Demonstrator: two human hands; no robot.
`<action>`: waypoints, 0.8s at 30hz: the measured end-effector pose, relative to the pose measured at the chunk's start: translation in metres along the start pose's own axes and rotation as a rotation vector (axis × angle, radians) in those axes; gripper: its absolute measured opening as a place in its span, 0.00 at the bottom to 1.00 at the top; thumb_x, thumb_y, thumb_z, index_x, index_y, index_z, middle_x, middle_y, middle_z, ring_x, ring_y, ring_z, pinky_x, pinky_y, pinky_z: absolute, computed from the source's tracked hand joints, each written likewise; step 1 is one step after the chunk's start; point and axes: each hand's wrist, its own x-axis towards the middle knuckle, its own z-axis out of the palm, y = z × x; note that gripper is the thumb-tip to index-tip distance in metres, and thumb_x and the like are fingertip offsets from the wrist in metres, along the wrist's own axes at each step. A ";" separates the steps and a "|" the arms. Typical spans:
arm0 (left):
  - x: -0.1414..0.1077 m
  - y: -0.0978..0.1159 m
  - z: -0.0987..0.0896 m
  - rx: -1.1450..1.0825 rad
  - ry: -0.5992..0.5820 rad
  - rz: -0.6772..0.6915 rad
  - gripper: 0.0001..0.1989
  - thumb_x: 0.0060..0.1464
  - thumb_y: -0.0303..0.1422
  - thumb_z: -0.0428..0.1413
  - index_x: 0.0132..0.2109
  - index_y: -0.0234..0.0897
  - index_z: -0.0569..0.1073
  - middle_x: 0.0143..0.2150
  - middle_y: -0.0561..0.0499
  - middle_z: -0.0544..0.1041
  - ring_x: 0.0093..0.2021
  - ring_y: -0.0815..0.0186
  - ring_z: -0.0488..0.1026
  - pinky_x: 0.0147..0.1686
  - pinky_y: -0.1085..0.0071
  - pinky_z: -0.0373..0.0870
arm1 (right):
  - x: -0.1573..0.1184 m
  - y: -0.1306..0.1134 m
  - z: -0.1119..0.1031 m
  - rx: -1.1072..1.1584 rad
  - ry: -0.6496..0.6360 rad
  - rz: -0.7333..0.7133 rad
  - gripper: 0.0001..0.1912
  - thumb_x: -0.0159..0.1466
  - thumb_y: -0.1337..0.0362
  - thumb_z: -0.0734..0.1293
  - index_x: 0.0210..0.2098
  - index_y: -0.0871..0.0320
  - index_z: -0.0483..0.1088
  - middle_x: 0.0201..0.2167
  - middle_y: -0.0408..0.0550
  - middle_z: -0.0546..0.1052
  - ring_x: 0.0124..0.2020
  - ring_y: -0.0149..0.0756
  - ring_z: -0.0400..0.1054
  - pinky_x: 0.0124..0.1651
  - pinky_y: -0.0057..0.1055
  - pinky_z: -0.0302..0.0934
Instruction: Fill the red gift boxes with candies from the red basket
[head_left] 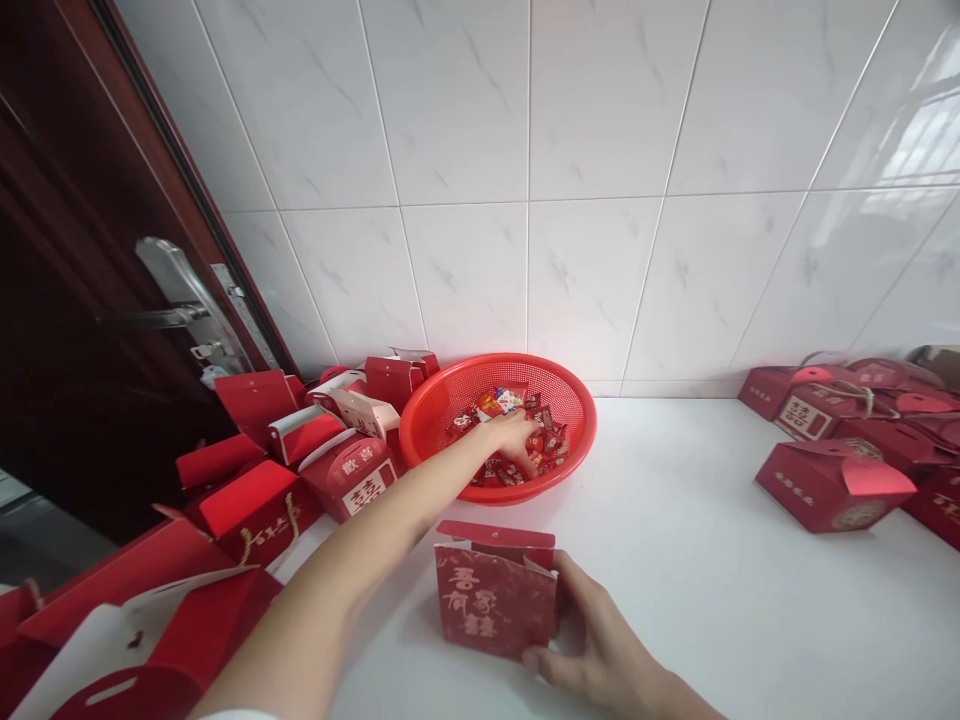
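Note:
My left hand (pixel 514 437) reaches into a red plastic basket (pixel 420 430), its thumb and fingers apart over the wrapped candies (pixel 551 440). Its fingertips touch the pile and are partly hidden. In front of the basket, a dark red gift box (pixel 495 605) with pale Chinese characters stands upright on the white table. Its top flap is up. My right hand (pixel 592 640) grips this box by its right side, thumb at the front lower corner and fingers behind. What lies inside the box cannot be seen.
Several red gift boxes (pixel 255 510), many with raised flaps, crowd the table's left side. Closed red boxes (pixel 832 485) are grouped at the right. A white tiled wall (pixel 592 270) runs behind the table (pixel 675 520). A dark door with a metal handle (pixel 187 290) is at left.

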 end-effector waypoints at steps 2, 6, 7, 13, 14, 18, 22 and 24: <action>0.002 -0.001 -0.001 0.019 -0.003 0.002 0.33 0.38 0.47 0.69 0.52 0.41 0.75 0.60 0.40 0.71 0.56 0.45 0.73 0.54 0.58 0.71 | 0.000 0.000 0.000 -0.001 0.000 0.005 0.29 0.56 0.62 0.72 0.56 0.55 0.65 0.44 0.49 0.77 0.37 0.38 0.67 0.39 0.33 0.63; 0.005 -0.005 -0.003 0.035 0.032 -0.012 0.15 0.47 0.42 0.64 0.39 0.38 0.76 0.53 0.40 0.75 0.48 0.48 0.77 0.46 0.60 0.73 | 0.000 -0.003 0.000 0.000 0.003 0.012 0.29 0.55 0.63 0.72 0.56 0.55 0.65 0.44 0.49 0.77 0.37 0.39 0.68 0.39 0.34 0.63; 0.005 -0.005 -0.003 0.035 0.039 -0.014 0.14 0.48 0.41 0.64 0.38 0.38 0.76 0.52 0.41 0.76 0.47 0.49 0.77 0.44 0.61 0.73 | 0.000 -0.003 -0.001 -0.003 0.004 0.014 0.29 0.55 0.63 0.72 0.56 0.54 0.65 0.44 0.49 0.77 0.37 0.39 0.68 0.39 0.34 0.63; 0.007 -0.008 -0.004 0.002 0.057 -0.023 0.17 0.46 0.37 0.65 0.43 0.38 0.76 0.51 0.43 0.78 0.48 0.51 0.77 0.44 0.64 0.73 | -0.001 -0.003 -0.001 -0.024 -0.002 0.029 0.29 0.55 0.66 0.72 0.55 0.53 0.65 0.44 0.47 0.76 0.35 0.36 0.65 0.38 0.33 0.63; 0.008 -0.009 -0.003 -0.008 0.064 -0.024 0.21 0.46 0.38 0.65 0.48 0.38 0.75 0.52 0.42 0.78 0.50 0.51 0.77 0.45 0.65 0.73 | -0.002 -0.002 -0.001 -0.021 -0.006 0.029 0.28 0.55 0.66 0.72 0.55 0.53 0.65 0.43 0.47 0.76 0.36 0.37 0.66 0.39 0.33 0.63; 0.007 -0.010 -0.003 -0.051 0.084 -0.021 0.40 0.53 0.43 0.61 0.70 0.42 0.58 0.64 0.40 0.71 0.60 0.51 0.72 0.54 0.65 0.69 | -0.002 -0.003 -0.001 -0.009 -0.006 0.036 0.27 0.55 0.67 0.72 0.54 0.53 0.65 0.43 0.46 0.76 0.36 0.37 0.65 0.38 0.32 0.62; 0.006 -0.008 -0.001 -0.058 0.050 -0.033 0.42 0.57 0.47 0.56 0.74 0.49 0.49 0.70 0.41 0.64 0.64 0.49 0.69 0.57 0.61 0.67 | -0.001 -0.005 -0.001 -0.003 0.000 0.039 0.26 0.55 0.67 0.71 0.53 0.54 0.66 0.42 0.46 0.76 0.36 0.37 0.65 0.39 0.33 0.62; 0.007 -0.005 0.000 -0.053 0.044 -0.036 0.41 0.57 0.48 0.56 0.73 0.51 0.52 0.70 0.41 0.64 0.63 0.47 0.70 0.56 0.59 0.68 | 0.000 -0.005 -0.001 0.005 -0.001 0.033 0.26 0.55 0.66 0.71 0.53 0.54 0.65 0.42 0.46 0.76 0.36 0.37 0.65 0.39 0.33 0.62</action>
